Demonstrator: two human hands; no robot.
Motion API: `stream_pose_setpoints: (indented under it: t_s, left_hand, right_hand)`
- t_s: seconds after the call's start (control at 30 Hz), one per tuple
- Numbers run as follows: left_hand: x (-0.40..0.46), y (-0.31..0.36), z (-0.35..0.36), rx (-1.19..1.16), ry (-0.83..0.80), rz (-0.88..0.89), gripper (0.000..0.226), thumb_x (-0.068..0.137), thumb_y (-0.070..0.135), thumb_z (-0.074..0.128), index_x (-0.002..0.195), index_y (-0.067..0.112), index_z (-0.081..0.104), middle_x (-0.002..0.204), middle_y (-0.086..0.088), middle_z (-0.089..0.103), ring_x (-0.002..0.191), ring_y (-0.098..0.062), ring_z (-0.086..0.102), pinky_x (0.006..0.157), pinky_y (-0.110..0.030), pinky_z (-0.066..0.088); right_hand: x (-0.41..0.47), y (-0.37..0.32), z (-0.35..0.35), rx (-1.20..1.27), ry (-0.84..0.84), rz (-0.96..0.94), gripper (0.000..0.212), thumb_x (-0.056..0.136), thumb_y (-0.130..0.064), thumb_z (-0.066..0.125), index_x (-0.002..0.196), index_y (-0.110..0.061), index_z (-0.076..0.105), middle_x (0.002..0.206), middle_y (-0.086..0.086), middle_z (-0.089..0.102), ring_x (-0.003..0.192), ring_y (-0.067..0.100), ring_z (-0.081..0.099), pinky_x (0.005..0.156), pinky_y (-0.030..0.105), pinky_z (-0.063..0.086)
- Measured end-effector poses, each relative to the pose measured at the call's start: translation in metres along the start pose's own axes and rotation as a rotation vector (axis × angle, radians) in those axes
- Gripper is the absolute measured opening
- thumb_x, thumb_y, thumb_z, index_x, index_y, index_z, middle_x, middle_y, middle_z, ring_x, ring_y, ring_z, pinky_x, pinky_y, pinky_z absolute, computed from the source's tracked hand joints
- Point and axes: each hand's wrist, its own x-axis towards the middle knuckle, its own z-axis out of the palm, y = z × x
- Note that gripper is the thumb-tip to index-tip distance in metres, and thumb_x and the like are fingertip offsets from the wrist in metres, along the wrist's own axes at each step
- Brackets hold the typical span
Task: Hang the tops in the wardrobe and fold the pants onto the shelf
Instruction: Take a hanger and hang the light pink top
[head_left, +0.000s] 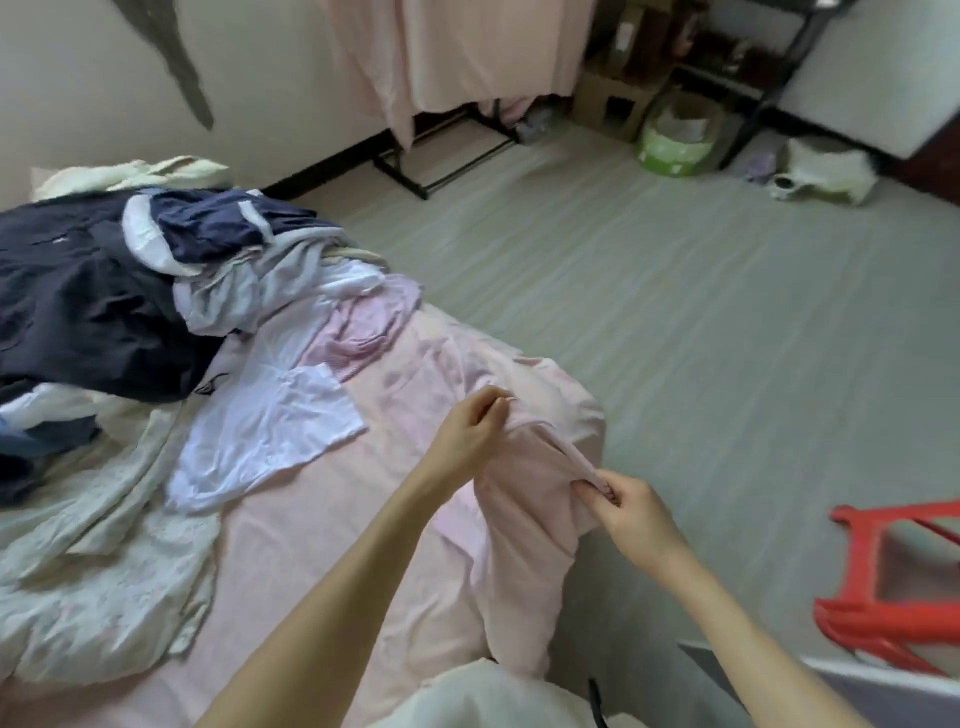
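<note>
Left hand (470, 434) and right hand (631, 501) each pinch the pink garment (524, 499) (lower centre); its slack cloth may slip free and drop to the floor (675, 322).

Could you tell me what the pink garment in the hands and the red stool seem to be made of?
Pink garment: thin, soft, matte fabric, probably cotton; it creases and drapes limply. Red stool: likely moulded plastic, given its uniform glossy colour.

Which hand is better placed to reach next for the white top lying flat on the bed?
Left. The left hand pinches the pale pink garment on the side nearer the flat white top; the right hand grips the garment's edge on the far side, by the bed's corner.
</note>
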Motion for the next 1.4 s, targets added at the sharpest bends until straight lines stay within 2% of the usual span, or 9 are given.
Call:
stream_pose_setpoints:
  t_s: [0.2, 0.43, 0.63, 0.8, 0.9, 0.97, 1.07, 1.23, 1.4]
  left_hand:
    - [-0.011, 0.084, 0.124, 0.187, -0.323, 0.320, 0.019, 0.098, 0.009, 0.043, 0.097, 0.005, 0.062, 0.082, 0.004, 0.056, 0.077, -0.008, 0.049, 0.068, -0.013, 0.036]
    - [-0.075, 0.185, 0.226, -0.178, -0.785, 0.347, 0.016, 0.082, 0.001, 0.065, 0.081, 0.016, 0.060, 0.068, 0.012, 0.063, 0.066, -0.001, 0.057, 0.065, -0.012, 0.045]
    - [-0.138, 0.220, 0.276, -0.040, -1.238, 0.451, 0.019, 0.080, -0.009, 0.059, 0.088, 0.009, 0.062, 0.077, 0.001, 0.066, 0.070, -0.003, 0.061, 0.070, -0.014, 0.049]
    - [-0.167, 0.249, 0.298, 0.150, -1.418, 0.629, 0.022, 0.085, -0.010, 0.056, 0.088, 0.011, 0.063, 0.079, 0.000, 0.065, 0.076, -0.007, 0.060, 0.076, -0.018, 0.047]
    - [-0.162, 0.268, 0.297, 0.147, -1.451, 0.687, 0.018, 0.084, -0.007, 0.056, 0.085, 0.010, 0.063, 0.076, 0.009, 0.066, 0.075, -0.005, 0.061, 0.075, -0.017, 0.047]
    - [-0.153, 0.280, 0.293, 0.151, -1.432, 0.724, 0.015, 0.082, -0.003, 0.058, 0.084, 0.011, 0.064, 0.076, 0.008, 0.066, 0.076, -0.007, 0.059, 0.074, -0.017, 0.048]
    - [-0.138, 0.290, 0.288, 0.110, -1.401, 0.749, 0.008, 0.079, 0.005, 0.060, 0.084, 0.010, 0.063, 0.076, 0.009, 0.067, 0.076, -0.005, 0.061, 0.075, -0.016, 0.048]
    - [-0.118, 0.284, 0.286, 0.005, -1.248, 0.760, 0.017, 0.086, -0.006, 0.056, 0.084, 0.010, 0.063, 0.071, 0.008, 0.068, 0.070, -0.004, 0.062, 0.071, -0.014, 0.048]
    - [-0.107, 0.266, 0.282, -0.053, -1.217, 0.736, 0.021, 0.086, -0.005, 0.057, 0.080, 0.014, 0.065, 0.070, 0.012, 0.067, 0.068, 0.000, 0.060, 0.067, -0.010, 0.045]
  right_hand:
    - [-0.090, 0.039, -0.092, 0.115, 0.419, 0.096, 0.023, 0.091, -0.011, 0.055, 0.075, 0.005, 0.058, 0.061, 0.002, 0.044, 0.060, 0.012, 0.036, 0.052, 0.024, 0.029]
    - [-0.213, 0.049, -0.173, 0.112, 0.746, 0.089, 0.030, 0.091, -0.010, 0.053, 0.061, -0.007, 0.047, 0.057, -0.006, 0.039, 0.056, 0.008, 0.033, 0.054, 0.026, 0.028]
    - [-0.326, 0.053, -0.208, 0.278, 0.391, 0.189, 0.015, 0.092, -0.008, 0.054, 0.094, -0.017, 0.067, 0.089, -0.011, 0.067, 0.084, 0.000, 0.060, 0.079, 0.016, 0.045]
    - [-0.340, 0.045, -0.221, 0.279, 0.538, 0.097, 0.067, 0.085, 0.020, 0.042, 0.140, -0.018, 0.036, 0.145, -0.005, 0.040, 0.133, 0.003, 0.035, 0.109, 0.022, 0.033]
    - [-0.331, 0.028, -0.225, 0.336, 0.577, 0.031, 0.068, 0.074, 0.016, 0.043, 0.119, -0.034, 0.051, 0.114, -0.014, 0.059, 0.097, 0.004, 0.052, 0.072, 0.015, 0.040]
    - [-0.328, 0.019, -0.230, 0.368, 0.581, 0.052, 0.044, 0.063, 0.000, 0.044, 0.102, -0.015, 0.061, 0.079, -0.010, 0.057, 0.072, 0.007, 0.049, 0.061, 0.017, 0.034]
    - [-0.320, 0.006, -0.234, 0.445, 0.588, 0.032, 0.052, 0.059, -0.009, 0.047, 0.105, 0.014, 0.046, 0.082, 0.010, 0.043, 0.077, 0.023, 0.040, 0.067, 0.035, 0.031]
    - [-0.308, -0.006, -0.236, 0.270, 0.549, 0.079, 0.058, 0.071, -0.019, 0.060, 0.126, -0.004, 0.046, 0.124, 0.024, 0.053, 0.112, 0.033, 0.053, 0.100, 0.045, 0.039]
    - [-0.325, 0.030, -0.226, -0.200, 0.352, 0.417, 0.011, 0.082, -0.015, 0.060, 0.078, -0.020, 0.051, 0.077, 0.005, 0.057, 0.068, 0.016, 0.047, 0.060, 0.031, 0.038]
